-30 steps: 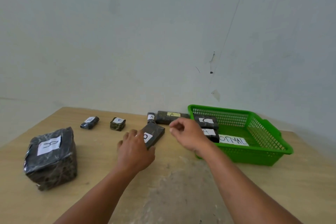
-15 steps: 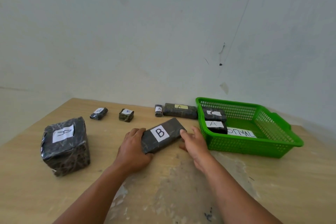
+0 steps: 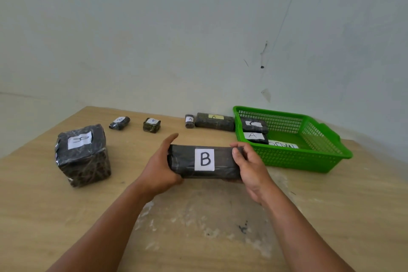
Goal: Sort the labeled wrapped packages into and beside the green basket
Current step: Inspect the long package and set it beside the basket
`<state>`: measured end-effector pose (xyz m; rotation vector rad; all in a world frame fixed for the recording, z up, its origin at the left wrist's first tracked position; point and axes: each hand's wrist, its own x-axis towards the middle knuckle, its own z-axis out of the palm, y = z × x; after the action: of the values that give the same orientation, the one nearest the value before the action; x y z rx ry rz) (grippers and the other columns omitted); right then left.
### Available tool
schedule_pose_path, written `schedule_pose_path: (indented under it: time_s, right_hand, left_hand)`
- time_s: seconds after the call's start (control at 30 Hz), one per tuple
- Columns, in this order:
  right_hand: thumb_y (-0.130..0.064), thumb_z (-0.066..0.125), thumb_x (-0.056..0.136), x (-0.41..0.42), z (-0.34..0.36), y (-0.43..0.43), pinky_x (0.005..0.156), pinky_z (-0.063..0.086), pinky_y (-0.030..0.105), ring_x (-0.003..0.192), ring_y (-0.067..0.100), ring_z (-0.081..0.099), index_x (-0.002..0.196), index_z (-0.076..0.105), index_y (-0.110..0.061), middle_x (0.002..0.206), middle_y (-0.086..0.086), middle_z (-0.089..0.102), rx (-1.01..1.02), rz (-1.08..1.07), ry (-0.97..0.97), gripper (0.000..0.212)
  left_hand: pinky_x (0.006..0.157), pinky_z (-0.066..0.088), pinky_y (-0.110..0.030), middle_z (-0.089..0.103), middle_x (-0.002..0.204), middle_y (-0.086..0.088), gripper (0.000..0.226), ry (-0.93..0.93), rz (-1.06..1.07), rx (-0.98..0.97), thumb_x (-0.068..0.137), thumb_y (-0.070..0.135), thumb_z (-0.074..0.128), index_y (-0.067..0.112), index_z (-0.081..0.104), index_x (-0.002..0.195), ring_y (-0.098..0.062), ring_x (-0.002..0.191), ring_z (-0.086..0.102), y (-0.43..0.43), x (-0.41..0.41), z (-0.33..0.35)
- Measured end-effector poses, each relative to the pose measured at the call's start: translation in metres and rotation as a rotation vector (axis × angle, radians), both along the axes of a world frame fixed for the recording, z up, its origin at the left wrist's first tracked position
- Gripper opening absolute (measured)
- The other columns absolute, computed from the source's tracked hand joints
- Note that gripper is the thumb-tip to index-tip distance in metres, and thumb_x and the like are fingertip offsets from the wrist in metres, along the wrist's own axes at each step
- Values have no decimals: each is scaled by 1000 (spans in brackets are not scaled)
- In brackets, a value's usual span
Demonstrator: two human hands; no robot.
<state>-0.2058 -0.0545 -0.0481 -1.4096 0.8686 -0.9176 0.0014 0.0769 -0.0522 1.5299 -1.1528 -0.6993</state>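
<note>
From the head camera, both forearms reach forward over a wooden table [image 3: 198,238] and hold a long dark wrapped package marked B [image 3: 204,162] crosswise between them, its white label facing up toward the camera. The left hand [image 3: 160,168] grips the package's left end, thumb raised above the top edge and fingers wrapped round the back and underside. The right hand [image 3: 250,165] grips the right end, its fingers curled over the top. Whether the package's underside touches the table cannot be told. It sits just left of the green basket [image 3: 287,162], near the basket's front left corner but apart from it. Inside the basket, against the left wall, lie a dark package with a C label [image 3: 254,125] and, nearer the camera, one with an A label [image 3: 255,137]; a white paper sheet with handwriting [image 3: 283,145] lies on the basket floor beside them. Just outside the basket's left wall, at the back of the table, lies a long package with a yellow A label [image 3: 214,121], with a small package marked A [image 3: 189,121] beside its left end. Farther left sit a small cube-like package [image 3: 151,125] and another small package [image 3: 119,122], their labels too small to read surely. A large wrapped block [image 3: 82,154] stands at the left, well apart from the hands. A pale wall [image 3: 176,28] rises behind.
</note>
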Motion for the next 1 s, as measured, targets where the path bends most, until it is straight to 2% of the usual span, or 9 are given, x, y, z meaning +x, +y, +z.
schedule_pose_path:
  time_s: [0.07, 0.17, 0.33, 0.5, 0.57, 0.73, 0.83, 0.9, 1.0]
  right_hand:
    - [-21, 53, 109, -9, 3, 5, 62, 64, 43, 82, 18, 70, 115, 64, -22, 109, 4, 67, 22, 26, -51, 12]
    - [-26, 53, 109, -18, 3, 10, 66, 65, 54, 92, 27, 73, 119, 64, -28, 119, 7, 65, 29, 24, -62, 15]
    - [-34, 52, 108, -19, -4, 12, 49, 61, 39, 94, 29, 73, 127, 62, -39, 125, 7, 62, 76, 25, -72, 22]
    - [-26, 50, 109, -16, -9, 8, 48, 57, 36, 89, 24, 71, 121, 63, -34, 117, 6, 63, 11, 19, -66, 19]
    - [-23, 50, 108, -16, -9, 7, 48, 56, 36, 88, 25, 70, 117, 62, -28, 111, 7, 63, 27, 46, -87, 16]
    - [-14, 49, 107, -17, -13, 5, 46, 56, 35, 69, 16, 72, 109, 62, -22, 98, 4, 66, 2, 28, -90, 15]
    - [-22, 59, 102, -20, -16, 3, 46, 56, 35, 72, 19, 72, 108, 63, -22, 95, 2, 68, -17, 40, -123, 8]
    - [-29, 63, 92, -19, -17, 6, 46, 55, 35, 72, 19, 72, 106, 63, -24, 93, 0, 69, -16, 57, -137, 15]
    - [-18, 62, 101, -17, -19, 9, 46, 55, 34, 70, 17, 72, 104, 63, -26, 96, 5, 69, -29, 60, -136, 9]
  left_hand:
    - [77, 64, -32, 53, 127, 0, 117, 123, -31, -35, 60, -25, 76, 43, 39, 147, -21, 107, 66, 2, -7, 1]
    - [88, 63, -45, 52, 134, -11, 115, 247, -89, -72, 58, -20, 81, 46, 43, 144, -29, 114, 66, 4, -12, -3]
    - [61, 60, -39, 60, 126, -13, 97, 472, -55, -57, 72, 18, 85, 53, 34, 147, -36, 103, 71, -6, -18, 3]
    - [55, 56, -39, 73, 106, -13, 23, 454, 117, -28, 97, 14, 65, 30, 61, 113, -30, 83, 77, -15, -24, -10]
    - [55, 55, -40, 75, 98, -11, 18, 435, 145, -50, 98, 11, 63, 27, 61, 107, -30, 80, 77, -17, -22, -15]
    - [53, 55, -40, 74, 102, -15, 18, 390, 93, -78, 98, 10, 63, 24, 60, 110, -34, 83, 76, -18, -17, -18]
    - [50, 54, -37, 73, 103, -15, 17, 362, 88, -91, 99, 12, 62, 22, 58, 112, -30, 81, 76, -18, -19, -16]
    - [49, 55, -36, 74, 102, -13, 17, 317, 112, -99, 100, 11, 62, 21, 57, 113, -26, 78, 77, -15, -21, -14]
    - [48, 55, -35, 75, 100, -11, 17, 298, 121, -108, 100, 11, 62, 20, 57, 114, -23, 76, 77, -11, -22, -11]
